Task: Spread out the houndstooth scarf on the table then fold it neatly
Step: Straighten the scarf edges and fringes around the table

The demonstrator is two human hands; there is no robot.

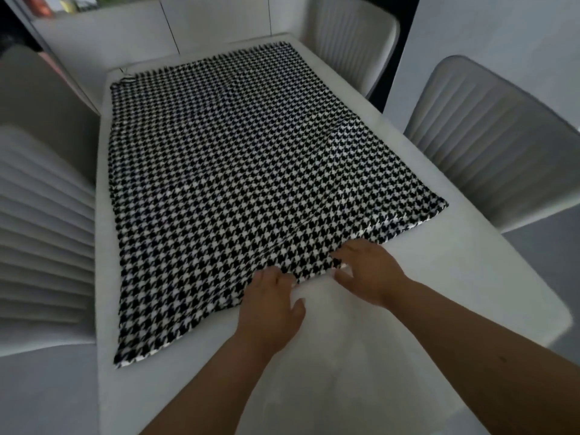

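Your white table (439, 277) is taking up most of the view, running away from you toward white cabinets (175, 23) at the far end. Ribbed grey chairs are standing around it: one (40, 233) close on your left, one (489, 142) on your right, and another (348, 39) farther back on the right near the table's far corner.

The houndstooth scarf (232, 171) is lying spread flat across the far and middle part of the table, its black-and-white check covering nearly the full width there. Its far edge is reaching almost to the table's far end, and its near edge is running at a slant, the left corner lying closer to you than the right. A faint straight crease is showing across the right portion of the cloth.

You are holding both hands at the middle of that near edge, just beside each other. Your left hand (270, 306) is lying mostly open, fingers stretched forward with the tips on the scarf's hem and the thumb spread out to the right over bare table. Your right hand (370, 271) is also mostly open, fingers splayed and slightly bent, fingertips touching the hem, thumb apart below them. Neither hand is plainly gripping the cloth.
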